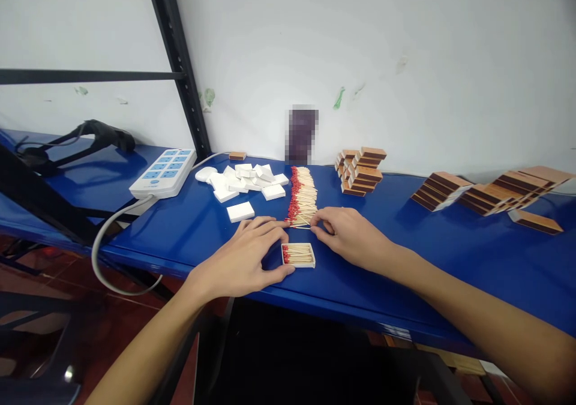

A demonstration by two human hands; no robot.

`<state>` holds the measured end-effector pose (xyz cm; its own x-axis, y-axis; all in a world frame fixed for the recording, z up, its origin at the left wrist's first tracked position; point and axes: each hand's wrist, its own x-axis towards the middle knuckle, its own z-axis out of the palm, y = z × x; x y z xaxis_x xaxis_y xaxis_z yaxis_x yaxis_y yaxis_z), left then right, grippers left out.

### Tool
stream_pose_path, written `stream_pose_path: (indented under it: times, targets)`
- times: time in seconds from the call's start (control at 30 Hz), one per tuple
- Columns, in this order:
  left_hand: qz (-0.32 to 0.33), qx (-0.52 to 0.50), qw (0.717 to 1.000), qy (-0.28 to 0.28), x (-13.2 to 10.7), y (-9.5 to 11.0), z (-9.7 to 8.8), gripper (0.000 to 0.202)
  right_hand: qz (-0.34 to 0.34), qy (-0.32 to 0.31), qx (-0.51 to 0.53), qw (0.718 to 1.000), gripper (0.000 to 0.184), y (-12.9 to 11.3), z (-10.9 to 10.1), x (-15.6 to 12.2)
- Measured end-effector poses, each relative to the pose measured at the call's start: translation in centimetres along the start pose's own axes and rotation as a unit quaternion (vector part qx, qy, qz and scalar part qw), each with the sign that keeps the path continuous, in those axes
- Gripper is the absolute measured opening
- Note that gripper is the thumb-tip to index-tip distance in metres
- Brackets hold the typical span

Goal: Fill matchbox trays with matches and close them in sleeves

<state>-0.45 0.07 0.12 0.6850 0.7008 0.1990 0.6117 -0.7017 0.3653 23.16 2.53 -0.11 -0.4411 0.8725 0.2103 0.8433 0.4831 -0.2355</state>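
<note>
My left hand [252, 255] has its thumb and index finger about the left end of a small white matchbox tray [306, 266], holding it on the table. Red-headed matches [297, 254] lie side by side inside the tray, heads to the left. Another finger of this hand reaches the head side of a long row of loose matches [303, 195]. At the near end of that row, my right hand [344, 234] is closed, its thumb and index fingertips pinched at the plain ends of the nearest matches. How many matches it grips is hidden.
White trays [240, 212] lie heaped at the left, by a power strip [164, 171] with a cable. Matchbox sleeves stand in stacks [362, 174] at the back and in leaning piles [443, 189] at the right. A black post [180, 63] rises at the left; the wall is behind.
</note>
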Motion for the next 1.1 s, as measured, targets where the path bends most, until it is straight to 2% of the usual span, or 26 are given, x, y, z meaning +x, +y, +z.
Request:
stream_pose_path:
  times: [0.13,0.67,1.1]
  targets:
    - [0.002,-0.002,1.000,-0.005,-0.05,-0.02,-0.03,0.025,-0.006,-0.009,-0.006,1.000,0.020,-0.03,0.15,0.01]
    - [0.019,-0.017,1.000,0.000,-0.04,-0.05,-0.11,0.024,-0.035,0.008,0.001,0.999,0.018,-0.29,0.34,-0.14]
    - [0.019,-0.014,1.000,-0.008,-0.05,-0.25,0.01,0.023,-0.020,0.030,0.006,0.999,0.019,-0.37,0.84,0.18]
